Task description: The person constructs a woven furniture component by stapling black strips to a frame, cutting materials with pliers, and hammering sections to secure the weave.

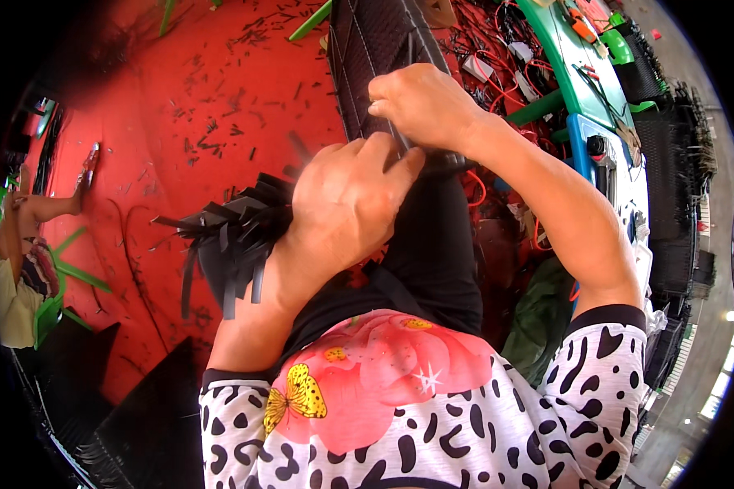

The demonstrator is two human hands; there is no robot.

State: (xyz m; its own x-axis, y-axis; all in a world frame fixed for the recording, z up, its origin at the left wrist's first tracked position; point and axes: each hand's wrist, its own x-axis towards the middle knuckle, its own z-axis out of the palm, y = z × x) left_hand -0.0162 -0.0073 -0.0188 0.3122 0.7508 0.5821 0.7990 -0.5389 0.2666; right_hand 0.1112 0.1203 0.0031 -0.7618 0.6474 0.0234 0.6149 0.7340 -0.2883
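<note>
A long black woven panel [379, 61] stands in front of me, slanting away from my lap. My left hand [342, 191] is closed at the panel's near end, thumb and forefinger pinched together; what they hold is hidden. Just ahead and to the right, my right hand [424, 106] is curled closed over the panel's right edge, its fingertips tucked under and whatever is in them out of sight. A bunch of flat black strips [240, 232] hangs around the outside of my left wrist. Beneath the hands a dark strip end pokes out toward the right.
Short black offcuts [212, 147] litter the red floor [155, 81]. At the right stand a green table [583, 81] with tools on it and a blue-edged table [579, 143]. Red cords [497, 69] lie tangled below. Another person [24, 244] sits at far left on a green chair.
</note>
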